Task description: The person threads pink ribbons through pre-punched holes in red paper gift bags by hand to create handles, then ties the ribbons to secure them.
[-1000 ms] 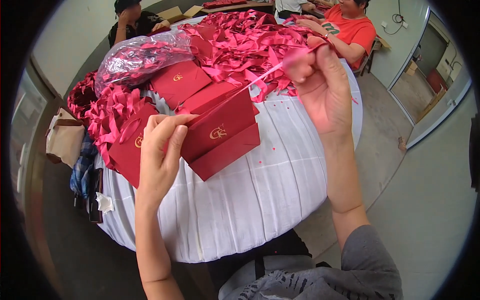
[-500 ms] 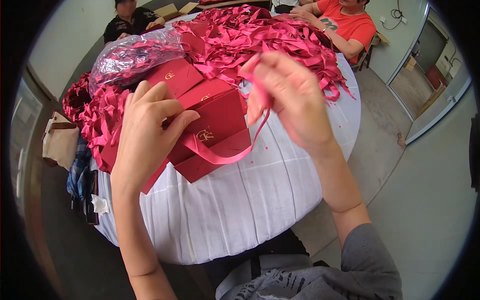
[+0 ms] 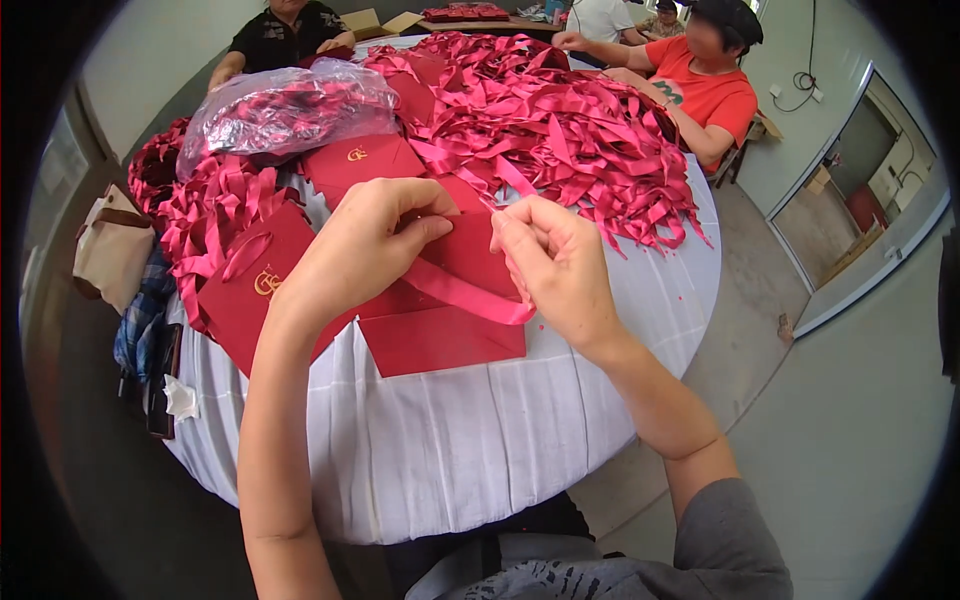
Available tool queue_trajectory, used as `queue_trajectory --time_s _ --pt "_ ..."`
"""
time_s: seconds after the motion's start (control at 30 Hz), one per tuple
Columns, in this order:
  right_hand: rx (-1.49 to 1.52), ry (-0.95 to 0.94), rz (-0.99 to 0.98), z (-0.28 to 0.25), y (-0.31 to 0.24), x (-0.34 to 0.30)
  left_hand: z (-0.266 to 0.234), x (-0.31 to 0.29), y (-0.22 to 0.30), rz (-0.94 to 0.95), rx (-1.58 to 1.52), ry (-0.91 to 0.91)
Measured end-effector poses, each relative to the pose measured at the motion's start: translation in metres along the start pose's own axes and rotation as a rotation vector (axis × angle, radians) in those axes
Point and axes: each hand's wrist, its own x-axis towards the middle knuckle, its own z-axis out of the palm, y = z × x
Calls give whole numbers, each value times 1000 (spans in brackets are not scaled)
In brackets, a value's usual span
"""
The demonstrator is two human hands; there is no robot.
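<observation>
A red paper gift bag (image 3: 440, 345) lies in front of me on the table, with a pink-red ribbon (image 3: 465, 296) looping out of it toward the right. My left hand (image 3: 375, 240) is closed at the bag's upper edge, thumb and fingers pinched; its fingertips are partly hidden. Just to the right, my right hand (image 3: 560, 265) is closed on the ribbon, whose end shows near the thumb and forefinger. Another red bag (image 3: 245, 285) with a gold emblem and a ribbon handle lies left of my left wrist. A further red bag (image 3: 360, 162) lies beyond my hands.
A large heap of pink-red ribbons (image 3: 560, 120) covers the table's far side. A clear plastic bag (image 3: 290, 110) of ribbons sits at the far left. White cloth (image 3: 480, 430) covers the round table. A person in red (image 3: 700, 100) and another in black (image 3: 285, 40) sit across.
My right hand has come down and nearer to my left hand, drawing the ribbon with it. My left hand has shifted right along with the bag. The view has tilted up slightly.
</observation>
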Motion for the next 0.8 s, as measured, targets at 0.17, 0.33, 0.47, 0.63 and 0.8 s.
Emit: queue_trajectory --time_s 0.17,0.33,0.47,0.63,0.8 --pt "-256 121 -212 8 11 0 0 3 -11 -66 -188 -28" --pt "-370 134 -243 9 15 1 2 3 -11 -138 -278 -7" --pt "-496 124 -271 9 8 -2 1 4 -12 -162 -310 -38" --pt "-646 155 -382 11 8 -3 2 3 -5 -202 -330 -22" --pt "-682 146 -389 10 8 -3 4 2 -6 -179 -251 -4"
